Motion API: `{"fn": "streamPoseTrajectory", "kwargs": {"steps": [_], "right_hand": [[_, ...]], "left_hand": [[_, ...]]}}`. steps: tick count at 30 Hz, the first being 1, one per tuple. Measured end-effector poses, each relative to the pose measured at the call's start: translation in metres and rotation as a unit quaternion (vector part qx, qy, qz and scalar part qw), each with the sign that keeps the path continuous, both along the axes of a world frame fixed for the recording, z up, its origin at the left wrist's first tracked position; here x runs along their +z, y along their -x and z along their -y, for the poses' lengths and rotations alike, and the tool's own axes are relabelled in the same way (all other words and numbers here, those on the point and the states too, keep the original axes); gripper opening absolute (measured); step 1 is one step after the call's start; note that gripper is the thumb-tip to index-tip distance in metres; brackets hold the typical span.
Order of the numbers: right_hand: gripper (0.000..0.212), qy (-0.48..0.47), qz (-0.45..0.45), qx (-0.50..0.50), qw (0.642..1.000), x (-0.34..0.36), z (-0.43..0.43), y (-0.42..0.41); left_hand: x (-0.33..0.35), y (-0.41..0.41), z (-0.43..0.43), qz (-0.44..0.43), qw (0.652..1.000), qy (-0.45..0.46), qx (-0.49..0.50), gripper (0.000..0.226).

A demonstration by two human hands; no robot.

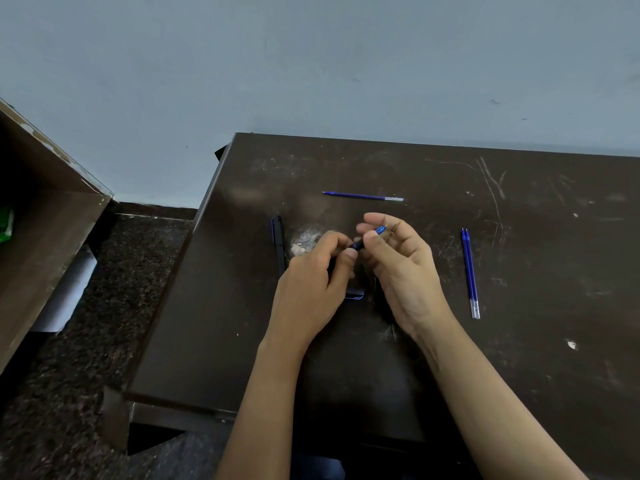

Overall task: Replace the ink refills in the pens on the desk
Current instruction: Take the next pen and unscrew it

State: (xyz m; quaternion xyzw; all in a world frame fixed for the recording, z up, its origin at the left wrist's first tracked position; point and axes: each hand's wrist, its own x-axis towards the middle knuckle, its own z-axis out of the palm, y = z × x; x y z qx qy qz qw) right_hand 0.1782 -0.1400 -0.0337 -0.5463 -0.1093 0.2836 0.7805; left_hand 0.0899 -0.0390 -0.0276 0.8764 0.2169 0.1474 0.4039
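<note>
**Grip.** The left hand (311, 271) has its fingers curled round the barrel of a black pen (358, 244), held off the table (519, 341). The right hand (398, 261) pinches the blue tip (381, 230) at the barrel's far end between thumb and forefinger, with its other fingers loosely spread. The fingers cover the joint, so I cannot tell whether that tip belongs to a half-seated refill or to the pen's nose piece.

**Risks, as judged.** The pinch sits on a thin, smooth point and may slip, and ink could then mark the fingers. Force applied out of line with the barrel could bend or jam the insert. A small part let go could roll off the table edge left of the grip.

**Surroundings.**
- A second pen (278, 244) lies just left of the grip.
- A dark cap-like piece (355, 294) lies below the grip, toward the person, partly hidden by the left hand.
- A single refill (363, 196) lies beyond the grip.
- A pair of refills (470, 271) lies side by side well to its right.
- Nothing stands between the grip and these.
</note>
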Motion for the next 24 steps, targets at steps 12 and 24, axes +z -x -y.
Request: {"fn": "streamPoseTrajectory", "kwargs": {"steps": [12, 24], "right_hand": [[0.020, 0.045, 0.021, 0.004, 0.999, -0.0020, 0.0018, 0.0002], [0.012, 0.033, -0.001, 0.013, 0.999, -0.0008, 0.0005, 0.0005]], "left_hand": [[-0.0016, 0.0009, -0.0022, -0.002, 1.000, -0.008, -0.007, 0.014], [-0.0004, 0.0008, -0.0027, 0.011, 1.000, -0.002, -0.005, 0.014]]}}
